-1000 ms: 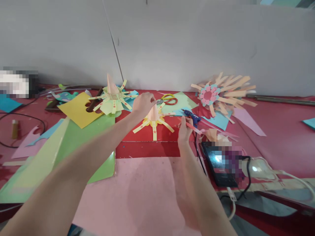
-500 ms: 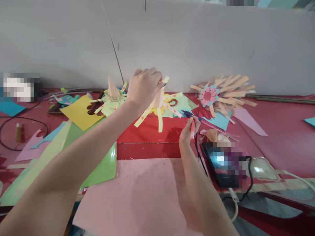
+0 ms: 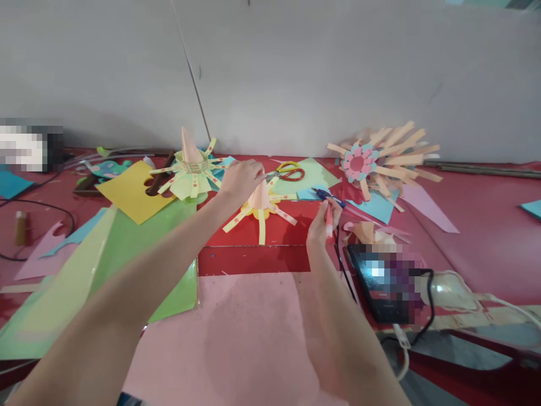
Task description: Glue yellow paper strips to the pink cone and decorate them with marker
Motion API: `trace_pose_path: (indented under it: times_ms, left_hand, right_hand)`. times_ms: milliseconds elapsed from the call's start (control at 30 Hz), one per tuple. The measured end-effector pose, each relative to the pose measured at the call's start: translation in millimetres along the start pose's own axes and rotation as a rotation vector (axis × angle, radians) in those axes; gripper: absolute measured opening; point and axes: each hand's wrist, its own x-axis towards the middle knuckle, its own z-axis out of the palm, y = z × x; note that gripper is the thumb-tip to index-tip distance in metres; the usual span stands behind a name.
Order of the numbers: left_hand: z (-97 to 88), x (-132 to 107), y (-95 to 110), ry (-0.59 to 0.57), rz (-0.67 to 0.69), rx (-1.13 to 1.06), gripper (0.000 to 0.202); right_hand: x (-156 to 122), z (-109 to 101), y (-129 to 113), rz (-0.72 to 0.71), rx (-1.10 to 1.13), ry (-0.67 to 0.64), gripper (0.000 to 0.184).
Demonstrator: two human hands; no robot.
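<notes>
Writing cannot be read anywhere; the screen of the phone (image 3: 382,282) is blurred. Small red stars dot the yellow strips of the paper cone flower (image 3: 260,206), which sits on the red table (image 3: 486,248) in the middle, just past the pink sheet (image 3: 228,338).

Fingers of the left hand (image 3: 240,179) are pinched together on the tip of the peach cone, so that hand holds the flower by its top. The right hand (image 3: 322,224) has its fingers curled tight around a thin red stick (image 3: 328,221), held upright, just right of the flower. The blue glue gun (image 3: 329,197) lies just behind that hand.

Scissors (image 3: 289,171) with yellow and red handles rest behind the flower. Another cone flower (image 3: 190,166) stands to the left, above a yellow sheet (image 3: 127,194) and a green sheet (image 3: 105,265). A big pink and peach flower (image 3: 372,160) lies to the right.
</notes>
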Motion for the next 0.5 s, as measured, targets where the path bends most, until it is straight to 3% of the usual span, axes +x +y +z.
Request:
trace_pose_path:
  times_ms: [100,200,267,400,500]
  left_hand:
    - [-6.8,-2,2,-0.070,-0.045,-0.032,0.020]
    - [-15.5,-10,7,0.060,-0.004,-0.016,0.028]
    - [-15.8,-22,13,0.142,0.093,0.043,0.028]
    - [7.5,-63,28,-0.007,0.403,0.107,0.032]
    - [34.5,-94,35,-0.122,0.374,0.162,0.035]
  right_hand:
    - [-1,-1,-2,0.006,-0.020,-0.004,0.031]
    - [-1,-1,-4,-0.001,-0.036,-0.005,0.030]
    - [-1,-1,-4,-0.013,-0.034,-0.008,0.028]
    - [-3,-1,-4,-0.037,-0.039,-0.031,0.026]
    - [-7,-1,-7,-0.068,-0.054,-0.082,0.028]
